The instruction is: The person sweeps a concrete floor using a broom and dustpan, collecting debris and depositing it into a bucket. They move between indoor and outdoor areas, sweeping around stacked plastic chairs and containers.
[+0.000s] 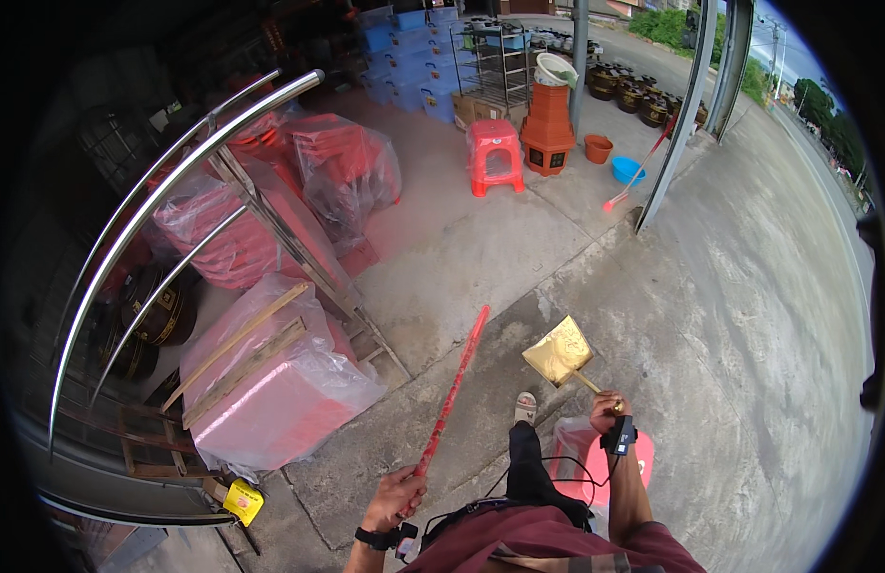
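Note:
My left hand (pixel 394 497) is closed around the lower end of a long red stick (pixel 452 396) with a mottled surface. The stick slants up and away over the concrete, its far end free. In my right hand (pixel 609 409) is the thin handle of a gold-coloured metal dustpan (pixel 560 353), its square, shiny pan held out in front of my foot. Partly under my right forearm stands a pink-red plastic stool (pixel 641 458) with clear wrapping at its side.
Plastic-wrapped red goods (pixel 270 382) with wooden slats on top lie left, beside a curved metal rail (pixel 165 205). Farther off stand a red stool (pixel 497 158), a brown pedestal (pixel 547 134), a blue basin (pixel 629 172) and a metal post (pixel 679 119). A yellow packet (pixel 243 501) lies lower left.

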Demonstrator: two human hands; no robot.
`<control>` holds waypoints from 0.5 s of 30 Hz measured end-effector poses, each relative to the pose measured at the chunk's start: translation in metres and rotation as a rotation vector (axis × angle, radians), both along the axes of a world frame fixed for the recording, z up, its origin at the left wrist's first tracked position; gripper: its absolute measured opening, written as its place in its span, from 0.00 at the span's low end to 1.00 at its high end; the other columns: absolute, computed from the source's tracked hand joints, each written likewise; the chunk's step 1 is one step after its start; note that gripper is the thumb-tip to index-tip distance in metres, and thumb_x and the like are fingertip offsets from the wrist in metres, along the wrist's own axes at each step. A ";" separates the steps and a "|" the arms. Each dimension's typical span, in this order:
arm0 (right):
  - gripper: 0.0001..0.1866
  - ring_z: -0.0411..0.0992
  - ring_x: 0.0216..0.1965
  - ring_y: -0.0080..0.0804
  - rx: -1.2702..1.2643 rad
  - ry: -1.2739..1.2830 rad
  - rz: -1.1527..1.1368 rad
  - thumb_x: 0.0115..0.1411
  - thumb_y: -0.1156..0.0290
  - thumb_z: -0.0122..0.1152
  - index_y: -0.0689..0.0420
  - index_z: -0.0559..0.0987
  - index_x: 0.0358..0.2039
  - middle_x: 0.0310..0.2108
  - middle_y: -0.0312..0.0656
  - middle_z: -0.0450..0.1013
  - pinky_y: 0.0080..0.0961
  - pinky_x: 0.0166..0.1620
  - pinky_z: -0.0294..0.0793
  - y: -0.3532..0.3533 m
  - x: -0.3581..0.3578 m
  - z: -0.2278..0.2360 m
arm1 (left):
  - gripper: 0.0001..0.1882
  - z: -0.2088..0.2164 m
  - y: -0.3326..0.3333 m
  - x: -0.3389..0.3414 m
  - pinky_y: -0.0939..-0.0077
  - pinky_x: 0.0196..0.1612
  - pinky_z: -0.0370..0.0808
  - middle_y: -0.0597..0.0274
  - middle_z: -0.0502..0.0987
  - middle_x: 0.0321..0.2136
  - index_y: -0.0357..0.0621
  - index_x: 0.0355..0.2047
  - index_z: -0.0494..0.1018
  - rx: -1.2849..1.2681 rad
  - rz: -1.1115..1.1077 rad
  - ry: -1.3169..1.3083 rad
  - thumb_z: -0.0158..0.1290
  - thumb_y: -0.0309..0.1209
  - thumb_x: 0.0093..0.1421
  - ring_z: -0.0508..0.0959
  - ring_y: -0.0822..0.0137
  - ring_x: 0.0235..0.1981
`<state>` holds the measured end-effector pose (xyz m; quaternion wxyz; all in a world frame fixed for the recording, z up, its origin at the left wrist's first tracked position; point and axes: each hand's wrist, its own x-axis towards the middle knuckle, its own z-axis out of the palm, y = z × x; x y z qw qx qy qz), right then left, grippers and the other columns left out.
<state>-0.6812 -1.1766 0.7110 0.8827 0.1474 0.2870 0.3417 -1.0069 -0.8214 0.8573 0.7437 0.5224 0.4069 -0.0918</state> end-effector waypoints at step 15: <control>0.07 0.66 0.22 0.33 0.110 -0.020 0.153 0.56 0.72 0.51 0.51 0.70 0.21 0.18 0.34 0.67 0.26 0.27 0.66 -0.013 0.347 -0.113 | 0.05 0.029 0.073 0.343 0.81 0.13 0.59 0.69 0.69 0.20 0.41 0.31 0.71 0.084 0.035 0.011 0.51 0.28 0.61 0.65 0.80 0.13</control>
